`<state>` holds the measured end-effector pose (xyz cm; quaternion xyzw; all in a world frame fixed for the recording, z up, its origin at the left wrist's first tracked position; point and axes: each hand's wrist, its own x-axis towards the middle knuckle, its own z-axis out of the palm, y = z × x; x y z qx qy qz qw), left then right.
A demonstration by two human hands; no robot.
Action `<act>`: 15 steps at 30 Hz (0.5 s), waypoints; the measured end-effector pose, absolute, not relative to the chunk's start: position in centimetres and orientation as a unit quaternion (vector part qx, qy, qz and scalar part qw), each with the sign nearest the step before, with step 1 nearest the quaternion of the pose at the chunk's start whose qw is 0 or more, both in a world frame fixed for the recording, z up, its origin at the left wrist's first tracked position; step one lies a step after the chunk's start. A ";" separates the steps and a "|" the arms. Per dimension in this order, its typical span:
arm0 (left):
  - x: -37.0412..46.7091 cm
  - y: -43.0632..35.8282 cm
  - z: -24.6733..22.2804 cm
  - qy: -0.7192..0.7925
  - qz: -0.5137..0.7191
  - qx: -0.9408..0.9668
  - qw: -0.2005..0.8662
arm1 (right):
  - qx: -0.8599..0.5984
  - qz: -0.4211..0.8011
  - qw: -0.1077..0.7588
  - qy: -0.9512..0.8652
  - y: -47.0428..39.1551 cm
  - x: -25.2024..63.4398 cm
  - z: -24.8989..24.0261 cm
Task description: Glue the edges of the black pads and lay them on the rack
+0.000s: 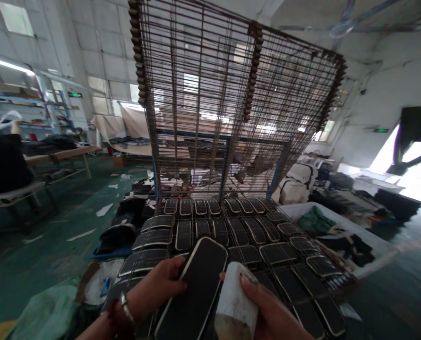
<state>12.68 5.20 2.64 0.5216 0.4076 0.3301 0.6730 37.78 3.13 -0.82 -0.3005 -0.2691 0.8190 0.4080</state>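
A long black panel with rounded corners and a pale edge is tilted up in front of me, and my left hand grips its left edge between thumb and fingers. A white bottle-like container, brownish at its lower end, is in my right hand, just right of the panel. Many similar black panels lie in rows on the wire rack below both hands. The lower end of the container is cut off by the frame's edge.
Stacked wire shelves stand raised behind the panels. On the right is a white bin with green and black cloth. Dark bundles and a green bag lie left. A person in black is at the far left.
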 end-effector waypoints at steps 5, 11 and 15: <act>10.8 4.5 2.6 0.384 0.323 0.537 0.678 | -0.313 0.729 0.510 -0.332 3.7 40.4 1.5; 9.6 3.5 3.8 0.398 0.233 0.581 0.671 | -0.285 0.584 0.623 -0.436 5.5 42.2 6.2; 9.9 3.3 5.0 0.411 0.184 0.605 0.656 | -0.274 0.543 0.617 -0.499 6.3 41.8 7.5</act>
